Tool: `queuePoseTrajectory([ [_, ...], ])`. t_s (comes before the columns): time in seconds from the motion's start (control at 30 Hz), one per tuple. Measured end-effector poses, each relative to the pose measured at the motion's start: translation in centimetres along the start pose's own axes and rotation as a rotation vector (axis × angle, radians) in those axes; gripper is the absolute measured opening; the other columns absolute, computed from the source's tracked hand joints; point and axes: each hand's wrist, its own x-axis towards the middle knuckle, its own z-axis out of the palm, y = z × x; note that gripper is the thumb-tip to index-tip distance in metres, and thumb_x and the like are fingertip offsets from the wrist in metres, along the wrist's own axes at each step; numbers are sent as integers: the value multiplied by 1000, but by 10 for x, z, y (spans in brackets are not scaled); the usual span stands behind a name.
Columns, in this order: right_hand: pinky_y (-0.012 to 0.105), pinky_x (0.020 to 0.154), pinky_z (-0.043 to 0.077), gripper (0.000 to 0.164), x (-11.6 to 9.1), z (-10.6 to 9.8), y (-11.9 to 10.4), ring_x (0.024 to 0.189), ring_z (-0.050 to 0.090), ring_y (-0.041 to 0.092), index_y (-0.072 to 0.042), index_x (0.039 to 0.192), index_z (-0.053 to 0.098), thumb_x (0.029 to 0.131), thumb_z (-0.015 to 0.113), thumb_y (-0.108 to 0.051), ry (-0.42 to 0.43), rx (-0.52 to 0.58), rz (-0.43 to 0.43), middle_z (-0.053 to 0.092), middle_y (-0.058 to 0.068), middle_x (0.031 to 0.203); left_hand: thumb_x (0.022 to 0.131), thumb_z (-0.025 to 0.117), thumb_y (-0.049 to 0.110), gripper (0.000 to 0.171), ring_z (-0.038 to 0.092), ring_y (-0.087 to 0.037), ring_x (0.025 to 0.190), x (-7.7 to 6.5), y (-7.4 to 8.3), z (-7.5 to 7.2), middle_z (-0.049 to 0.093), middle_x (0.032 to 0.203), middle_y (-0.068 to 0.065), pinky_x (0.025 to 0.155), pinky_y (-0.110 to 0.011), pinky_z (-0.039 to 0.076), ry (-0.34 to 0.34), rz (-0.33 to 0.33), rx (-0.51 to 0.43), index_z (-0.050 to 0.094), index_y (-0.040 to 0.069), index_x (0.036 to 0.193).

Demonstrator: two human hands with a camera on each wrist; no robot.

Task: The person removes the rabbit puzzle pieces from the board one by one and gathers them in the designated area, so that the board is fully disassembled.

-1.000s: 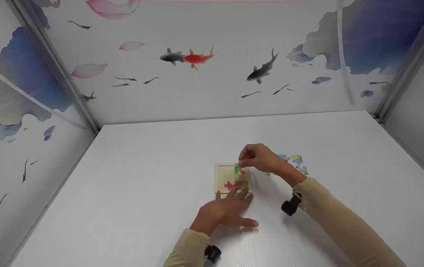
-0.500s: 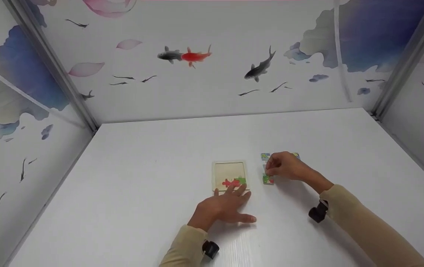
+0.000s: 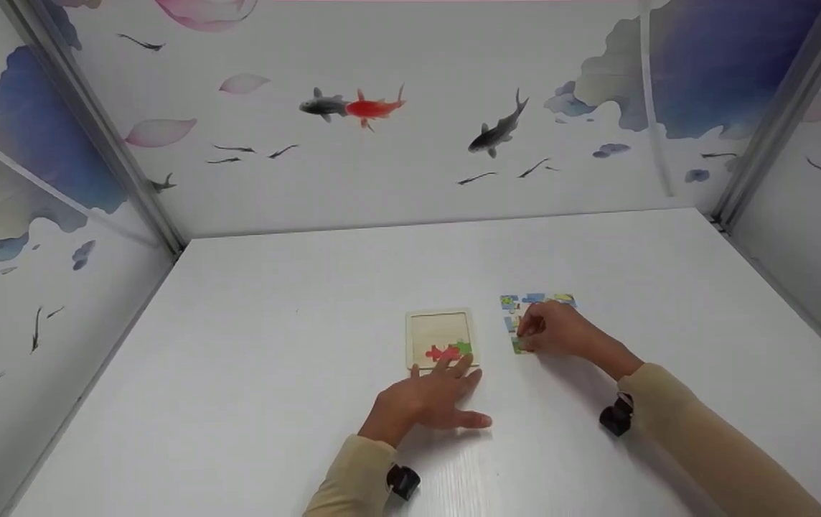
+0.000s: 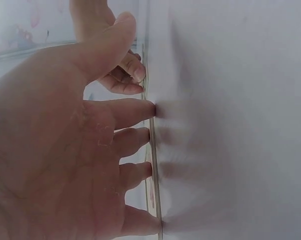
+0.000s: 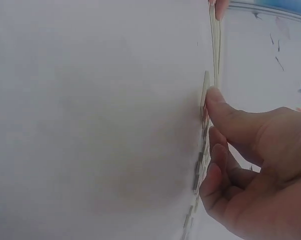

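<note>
My left hand [image 3: 425,398] lies with its fingers spread, fingertips on the near edge of a square wooden puzzle frame [image 3: 408,337]. In the frame's near right corner lie a red puzzle piece [image 3: 433,353] and a green puzzle piece [image 3: 463,347], partly behind the fingertips. To the right, my right hand [image 3: 557,332] is over the loose pieces, its thumb and curled fingers at a green puzzle piece [image 3: 517,346]. In the right wrist view, the thumb [image 5: 215,95] is on a slightly tilted puzzle piece [image 5: 204,102].
Several loose puzzle pieces, blue and yellow [image 3: 534,297], lie in rows beyond and under the right hand. The white table [image 3: 296,388] is bounded by painted panels [image 3: 425,187] at the back and sides.
My right hand has moved from the frame's upper right to the loose pieces, taking a green and red piece out of the frame. My left hand has stayed at the near edge.
</note>
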Motion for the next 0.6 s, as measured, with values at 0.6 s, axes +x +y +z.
queuePoseTrajectory([
  [0.6, 26, 69, 46, 14, 25, 24, -49, 81, 55, 16, -9, 103, 73, 91, 74, -17, 11, 42, -7, 70, 6, 97, 96, 58, 58, 75, 31, -25, 153, -27, -53, -7, 26, 167, -6, 126, -50, 21, 256, 117, 138, 32, 26, 158],
])
